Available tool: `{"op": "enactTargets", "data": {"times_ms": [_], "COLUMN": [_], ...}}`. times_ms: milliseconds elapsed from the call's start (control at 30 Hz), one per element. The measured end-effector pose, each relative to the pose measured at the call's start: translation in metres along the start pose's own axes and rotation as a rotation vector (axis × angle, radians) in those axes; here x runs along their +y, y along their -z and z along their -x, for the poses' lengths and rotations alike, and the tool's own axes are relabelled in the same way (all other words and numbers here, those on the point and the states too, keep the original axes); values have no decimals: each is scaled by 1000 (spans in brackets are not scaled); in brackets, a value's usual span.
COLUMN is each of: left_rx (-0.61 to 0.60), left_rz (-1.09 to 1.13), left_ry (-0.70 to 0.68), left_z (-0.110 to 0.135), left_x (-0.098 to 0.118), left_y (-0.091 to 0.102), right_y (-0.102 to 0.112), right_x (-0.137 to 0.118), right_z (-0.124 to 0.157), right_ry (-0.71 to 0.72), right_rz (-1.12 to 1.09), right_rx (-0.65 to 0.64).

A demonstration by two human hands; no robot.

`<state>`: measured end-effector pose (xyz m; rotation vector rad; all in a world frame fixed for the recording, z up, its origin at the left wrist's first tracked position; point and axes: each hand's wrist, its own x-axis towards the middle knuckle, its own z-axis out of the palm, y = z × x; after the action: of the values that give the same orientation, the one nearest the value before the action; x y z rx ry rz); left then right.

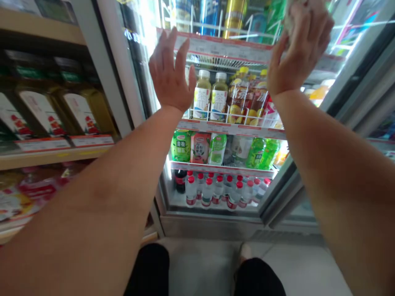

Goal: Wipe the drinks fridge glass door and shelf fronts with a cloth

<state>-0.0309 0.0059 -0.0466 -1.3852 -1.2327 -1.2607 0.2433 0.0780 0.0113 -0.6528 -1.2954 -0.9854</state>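
Note:
My left hand (173, 74) is raised with its fingers spread, holding nothing. Its fingertips are at the red-edged price strip (203, 44) of the upper cooler shelf; whether they touch it I cannot tell. My right hand (298, 49) is higher, at the right end of that shelf. Its fingers curl around a pale greyish thing (289, 22), mostly hidden by the hand and cut by the top edge, so its kind is unclear. Behind the strip stand a blue can (210, 16) and a gold can (233, 18). Tea bottles (219, 96) stand on the shelf below.
White wire guards front the shelves. Lower down are green drink bottles (217, 149) and several red-capped water bottles (207, 192). The cooler's metal frame (212, 226) borders the opening. A shelf with oil-like bottles (83, 107) stands at left, and tiled floor (200, 263) lies below.

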Motion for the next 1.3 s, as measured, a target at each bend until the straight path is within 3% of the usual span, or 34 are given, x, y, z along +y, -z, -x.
{"op": "enactTargets", "data": {"times_ms": [100,200,400,467,633,767,1167,1300], "left_rx": [-36,-52,-43,-44,14,5,-2,14], "left_rz": [44,24,-29,-70,-73,-133,-52,-52], "left_ry": [31,50,37,47,-32,-44,-10,-46], "left_z": [-1,-2,-5,-6,-2,-1,0,0], "left_x": [1,2,-7,-10,-6,-5,-2,-6], "left_y": [2,1,-11,-14,-9,-7,-3,-7], "right_y": [5,6,0,-1,-2,1,5,8], "right_x": [-4,-5,-9,-9,-2,-3,-5,-6], "right_z": [4,4,-5,-7,-1,5,6,9], "right_ry": [89,91,-255,-304,-167,39,36,120], "right_rz": [-22,-78,51,59,-17,-83,-84,-101], "right_rx": [-30,-53,-18,-27,59,20,-36,-86]}}
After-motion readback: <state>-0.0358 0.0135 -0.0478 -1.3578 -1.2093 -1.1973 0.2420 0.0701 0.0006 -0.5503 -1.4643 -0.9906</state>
